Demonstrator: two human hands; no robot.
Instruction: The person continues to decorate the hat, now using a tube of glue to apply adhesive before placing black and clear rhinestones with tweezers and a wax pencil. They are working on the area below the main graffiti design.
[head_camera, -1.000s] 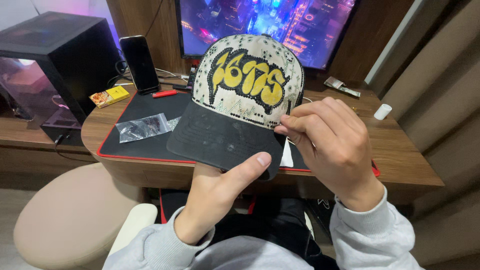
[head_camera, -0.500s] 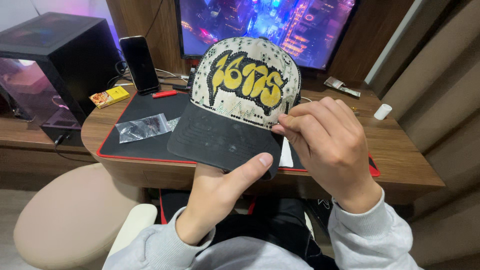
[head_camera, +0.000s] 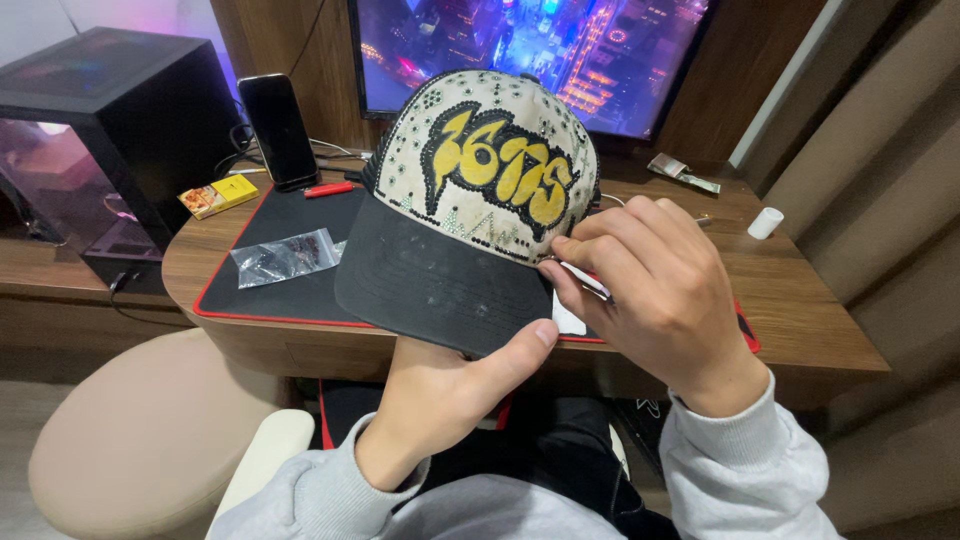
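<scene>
A cap (head_camera: 480, 170) with a cream front panel, yellow and black lettering, small studs and a black brim is held up over the desk edge. My left hand (head_camera: 440, 390) grips the brim from below, thumb on top of it. My right hand (head_camera: 650, 290) pinches a thin white stick-like tool (head_camera: 585, 282) with its tip against the cap's lower right front, just above the brim. Both sleeves are light grey.
A black desk mat with red trim (head_camera: 290, 290) carries a small clear plastic bag (head_camera: 285, 255). Behind stand a phone (head_camera: 280, 130), a yellow box (head_camera: 218, 196), a red lighter (head_camera: 328, 189), a dark computer case (head_camera: 120, 120), a monitor (head_camera: 540, 50). A beige stool (head_camera: 130, 430) is at left.
The cap and both hands have stayed almost still; my right fingers shifted slightly against the cap's lower right edge.
</scene>
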